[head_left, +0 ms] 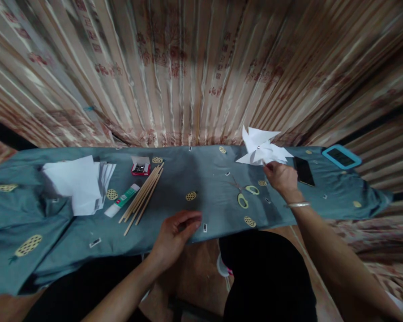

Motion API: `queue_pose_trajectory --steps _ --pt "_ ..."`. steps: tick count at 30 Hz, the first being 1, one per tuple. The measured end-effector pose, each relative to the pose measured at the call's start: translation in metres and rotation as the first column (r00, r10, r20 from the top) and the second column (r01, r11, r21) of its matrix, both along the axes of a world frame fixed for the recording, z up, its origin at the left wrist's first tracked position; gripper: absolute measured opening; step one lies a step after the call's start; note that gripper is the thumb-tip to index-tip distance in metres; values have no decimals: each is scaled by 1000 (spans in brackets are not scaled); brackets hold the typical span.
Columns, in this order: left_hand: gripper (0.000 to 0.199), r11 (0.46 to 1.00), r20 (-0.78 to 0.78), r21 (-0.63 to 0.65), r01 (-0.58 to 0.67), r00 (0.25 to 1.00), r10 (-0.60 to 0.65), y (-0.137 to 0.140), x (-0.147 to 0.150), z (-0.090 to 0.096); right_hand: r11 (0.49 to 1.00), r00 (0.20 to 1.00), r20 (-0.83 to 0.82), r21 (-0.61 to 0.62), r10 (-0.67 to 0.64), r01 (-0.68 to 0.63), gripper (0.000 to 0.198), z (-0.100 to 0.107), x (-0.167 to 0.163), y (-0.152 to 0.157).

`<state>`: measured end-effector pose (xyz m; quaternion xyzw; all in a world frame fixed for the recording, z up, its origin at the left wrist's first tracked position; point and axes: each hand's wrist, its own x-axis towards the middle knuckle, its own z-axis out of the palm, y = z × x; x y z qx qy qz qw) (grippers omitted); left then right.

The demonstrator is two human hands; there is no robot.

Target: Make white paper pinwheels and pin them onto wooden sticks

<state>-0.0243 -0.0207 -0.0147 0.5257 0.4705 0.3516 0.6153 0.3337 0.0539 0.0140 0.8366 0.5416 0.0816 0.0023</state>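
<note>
A white paper pinwheel (258, 152) with a small pin at its centre is at the back right of the cloth-covered table. My right hand (282, 176) is closed on it at its lower side; any stick is hidden by the fingers. Near the front edge hovers my left hand (177, 232), its thumb and fingertips drawn together with nothing visible between them. Scissors with yellow-green handles (242, 201) lie spread between the two hands. To the left of my left hand lies a bundle of wooden sticks (143, 192), with a green and white glue tube (122, 200) alongside.
A stack of white paper sheets (75, 183) lies on the left. Behind the sticks sits a small red box of metal pins (141, 168). A dark phone (304, 171) and a blue-framed device (341, 156) lie at right. Patterned curtains (188, 67) hang behind the table (211, 179).
</note>
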Motion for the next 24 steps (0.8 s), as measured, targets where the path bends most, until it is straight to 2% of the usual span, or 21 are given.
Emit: queue_pose_trajectory --steps 2,5,6,11,15,17,21,24 --pt "25 995 -5 87 -47 999 47 7 0 1 987 990 -63 99 129 -123 34 5 -26 -10" --pt "34 972 26 185 -148 989 146 23 2 3 963 959 -124 129 254 -238 29 6 -70 -25" --pt "38 961 38 203 -187 982 183 29 3 4 939 931 -166 174 326 -298 28 5 -83 -30" --pt "61 916 83 246 -316 949 305 55 6 8 835 790 -324 386 520 -392 22 0 -134 -47" --pt "61 890 94 308 -335 942 322 67 5 11 794 674 -432 434 599 -427 20 -6 -155 -58" --pt "56 903 139 285 -320 946 292 70 5 11 785 639 -463 438 615 -438 20 -10 -162 -63" --pt "45 950 250 133 -282 937 244 68 9 11 775 583 -512 440 631 -453 18 -20 -170 -69" --pt "36 947 277 94 -309 921 273 64 14 13 764 558 -522 464 645 -449 16 -25 -174 -71"
